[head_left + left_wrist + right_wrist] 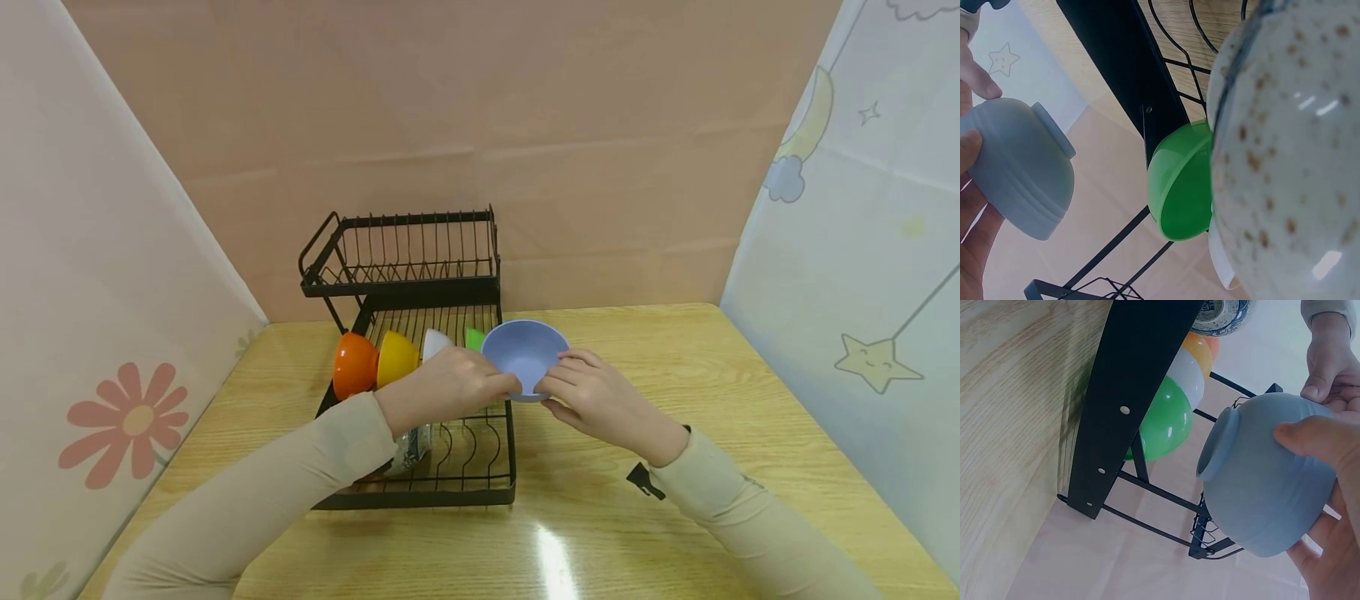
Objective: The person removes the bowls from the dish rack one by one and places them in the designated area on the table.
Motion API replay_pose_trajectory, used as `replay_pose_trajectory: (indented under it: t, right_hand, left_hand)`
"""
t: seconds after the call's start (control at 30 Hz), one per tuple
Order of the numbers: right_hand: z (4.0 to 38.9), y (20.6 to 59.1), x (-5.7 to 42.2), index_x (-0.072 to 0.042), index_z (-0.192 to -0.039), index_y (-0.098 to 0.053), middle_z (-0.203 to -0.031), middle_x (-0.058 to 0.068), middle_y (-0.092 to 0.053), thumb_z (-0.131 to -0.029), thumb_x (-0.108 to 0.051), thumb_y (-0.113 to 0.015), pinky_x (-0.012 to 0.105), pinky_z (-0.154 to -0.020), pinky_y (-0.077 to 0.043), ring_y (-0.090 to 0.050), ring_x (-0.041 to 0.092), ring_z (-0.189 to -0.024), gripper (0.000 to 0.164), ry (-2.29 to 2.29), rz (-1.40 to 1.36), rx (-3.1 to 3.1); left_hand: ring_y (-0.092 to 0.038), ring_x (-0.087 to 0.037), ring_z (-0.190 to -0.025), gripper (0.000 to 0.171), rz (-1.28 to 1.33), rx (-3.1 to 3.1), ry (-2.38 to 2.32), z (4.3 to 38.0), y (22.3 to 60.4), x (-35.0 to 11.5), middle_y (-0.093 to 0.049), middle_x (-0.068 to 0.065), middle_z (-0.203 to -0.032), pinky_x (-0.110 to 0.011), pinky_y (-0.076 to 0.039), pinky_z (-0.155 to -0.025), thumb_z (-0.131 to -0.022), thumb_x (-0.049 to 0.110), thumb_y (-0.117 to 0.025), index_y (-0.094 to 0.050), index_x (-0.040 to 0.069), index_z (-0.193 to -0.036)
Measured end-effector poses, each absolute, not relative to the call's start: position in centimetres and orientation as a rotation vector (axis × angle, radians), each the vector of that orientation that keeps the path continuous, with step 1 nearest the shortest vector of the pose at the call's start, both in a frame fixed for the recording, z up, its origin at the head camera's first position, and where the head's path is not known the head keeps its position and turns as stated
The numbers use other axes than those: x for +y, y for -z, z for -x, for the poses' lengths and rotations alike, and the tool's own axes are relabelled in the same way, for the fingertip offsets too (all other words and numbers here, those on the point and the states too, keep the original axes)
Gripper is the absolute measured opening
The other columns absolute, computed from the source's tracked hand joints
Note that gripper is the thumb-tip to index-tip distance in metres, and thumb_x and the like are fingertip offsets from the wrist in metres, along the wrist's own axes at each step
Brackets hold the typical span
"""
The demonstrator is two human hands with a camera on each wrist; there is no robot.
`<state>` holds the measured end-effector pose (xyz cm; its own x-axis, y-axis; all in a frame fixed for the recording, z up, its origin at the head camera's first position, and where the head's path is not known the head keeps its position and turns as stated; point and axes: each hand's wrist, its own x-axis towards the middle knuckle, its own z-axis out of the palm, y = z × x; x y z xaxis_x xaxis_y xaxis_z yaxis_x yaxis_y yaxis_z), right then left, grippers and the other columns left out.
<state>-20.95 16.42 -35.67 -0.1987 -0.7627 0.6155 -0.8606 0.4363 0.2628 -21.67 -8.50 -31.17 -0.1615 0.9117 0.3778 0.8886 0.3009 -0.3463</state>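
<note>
A light blue bowl is held up in both hands just off the rack's right side, its hollow facing me in the head view. My left hand grips the rim from the left, the thumb at its near edge. From the right, my right hand holds the same rim. In the right wrist view the bowl's foot ring points left, and the right thumb presses on the outer wall. The left wrist view shows the bowl tilted, with left fingers at its edge.
A black two-tier dish rack stands on the wooden table. Orange, yellow, white and green bowls lean in a row. A patterned bowl sits in front, partly behind the left arm.
</note>
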Motion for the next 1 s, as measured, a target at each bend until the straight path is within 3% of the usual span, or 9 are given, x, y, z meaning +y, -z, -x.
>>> replay_pose_trajectory:
  t: [0.17,0.3,0.4,0.53,0.63,0.67,0.9,1.0]
  right_hand:
    - [20.98,35.65,16.58,-0.012,-0.091,-0.065,-0.084,-0.004,-0.067,-0.102,-0.028,-0.045,0.04,-0.091,-0.049,-0.063,0.015,-0.083,0.028,-0.189,-1.388,-1.994]
    - [20.95,35.61,16.59,-0.012,-0.091,-0.066,-0.083,-0.004,-0.067,-0.103,-0.028,-0.043,0.039,-0.089,-0.05,-0.063,0.015,-0.081,0.03,-0.185,-1.406,-1.973]
    - [20.87,35.49,16.59,-0.012,-0.09,-0.066,-0.082,-0.004,-0.067,-0.096,-0.022,-0.062,0.039,-0.088,-0.051,-0.063,0.015,-0.081,0.012,-0.17,-1.41,-1.964]
    - [20.74,35.4,16.62,-0.012,-0.09,-0.066,-0.082,-0.005,-0.066,-0.096,-0.023,-0.06,0.037,-0.086,-0.051,-0.062,0.016,-0.081,0.014,-0.153,-1.401,-1.969]
    - [20.74,35.45,16.61,-0.013,-0.09,-0.066,-0.081,-0.005,-0.066,-0.104,-0.032,-0.034,0.036,-0.084,-0.052,-0.062,0.016,-0.08,0.04,-0.149,-1.397,-1.967]
    - [20.74,35.44,16.61,-0.013,-0.09,-0.066,-0.081,-0.005,-0.066,-0.104,-0.033,-0.033,0.036,-0.084,-0.052,-0.061,0.016,-0.079,0.041,-0.15,-1.398,-1.967]
    - [20.82,35.39,16.64,-0.013,-0.09,-0.066,-0.081,-0.005,-0.066,-0.102,-0.031,-0.041,0.035,-0.083,-0.052,-0.061,0.016,-0.078,0.033,-0.137,-1.4,-1.972]
    - [20.87,35.42,16.68,-0.012,-0.09,-0.066,-0.081,-0.005,-0.066,-0.099,-0.027,-0.056,0.035,-0.081,-0.052,-0.061,0.015,-0.077,0.02,-0.139,-1.408,-1.964]
  left_hand:
    - [-0.057,-0.004,-0.056,0.018,1.604,-2.043,-0.034,21.62,31.17,-8.43,-0.071,0.01,-0.071,-0.017,-0.047,-0.054,-0.083,0.022,-0.078,-0.065,0.019,-0.094]
    - [-0.058,-0.004,-0.057,0.015,1.623,-2.045,-0.035,21.57,31.13,-8.43,-0.071,0.01,-0.072,-0.017,-0.047,-0.054,-0.085,0.024,-0.076,-0.065,0.019,-0.094]
    - [-0.06,-0.004,-0.059,0.013,1.634,-2.056,-0.043,21.51,31.08,-8.43,-0.072,0.011,-0.074,-0.018,-0.048,-0.055,-0.086,0.026,-0.074,-0.066,0.019,-0.094]
    - [-0.059,-0.004,-0.058,0.013,1.636,-2.082,-0.043,21.4,30.97,-8.34,-0.072,0.011,-0.076,-0.018,-0.048,-0.054,-0.087,0.026,-0.073,-0.065,0.019,-0.094]
    - [-0.058,-0.004,-0.058,0.012,1.634,-2.104,-0.037,21.32,30.87,-8.28,-0.072,0.011,-0.077,-0.018,-0.048,-0.054,-0.088,0.026,-0.072,-0.065,0.018,-0.094]
    - [-0.058,-0.004,-0.058,0.012,1.635,-2.109,-0.033,21.3,30.86,-8.28,-0.072,0.011,-0.077,-0.017,-0.048,-0.054,-0.088,0.026,-0.072,-0.066,0.018,-0.094]
    - [-0.058,-0.004,-0.057,0.01,1.641,-2.116,-0.003,21.29,30.66,-8.25,-0.071,0.01,-0.075,-0.017,-0.048,-0.054,-0.088,0.023,-0.073,-0.065,0.018,-0.094]
    - [-0.057,-0.004,-0.057,0.009,1.651,-2.126,0.013,21.37,30.62,-8.23,-0.07,0.01,-0.075,-0.017,-0.047,-0.053,-0.088,0.021,-0.072,-0.065,0.018,-0.093]
